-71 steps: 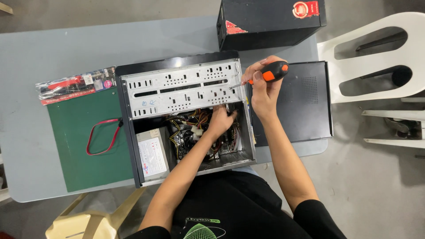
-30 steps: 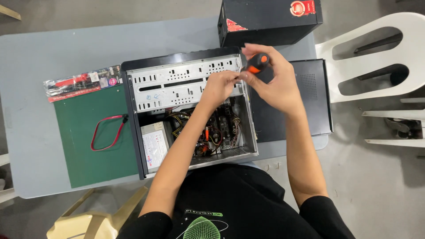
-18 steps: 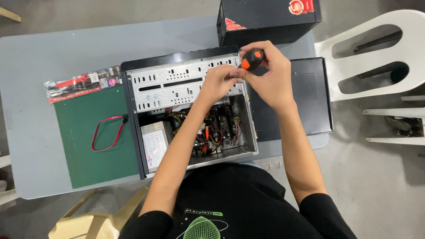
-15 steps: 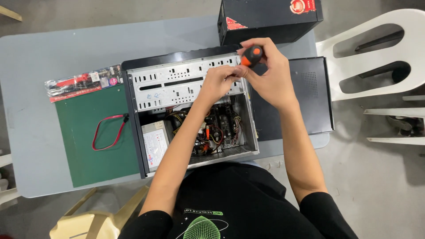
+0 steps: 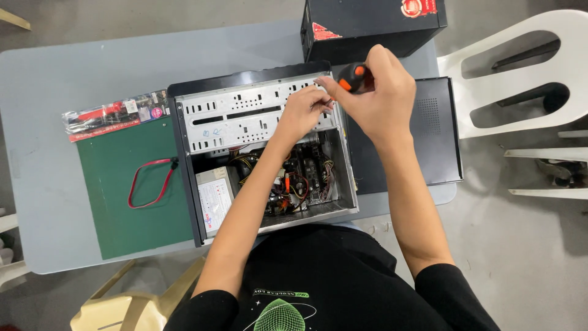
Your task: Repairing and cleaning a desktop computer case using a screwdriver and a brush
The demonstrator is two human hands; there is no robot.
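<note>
An open desktop computer case (image 5: 184,159) lies on a grey table (image 5: 92,61), its metal drive cage (image 5: 245,119) on the far side and wiring and a board (image 5: 306,178) showing nearer me. My right hand (image 5: 383,98) grips a screwdriver with a black and orange handle (image 5: 353,77) at the cage's far right corner. My left hand (image 5: 303,113) rests on the cage right beside the screwdriver's tip, its fingers pinched at the corner. Whether they hold a screw is hidden.
A green mat (image 5: 122,196) with a red cable (image 5: 150,181) lies left of the case, a packaged tool set (image 5: 113,113) above it. A black box (image 5: 373,27) stands at the back. The case's black side panel (image 5: 438,132) lies to the right, beside white plastic chairs (image 5: 520,73).
My left hand came up out of the case's interior to the cage's far right corner. My right hand moved the screwdriver left and closer to that corner, meeting the left hand.
</note>
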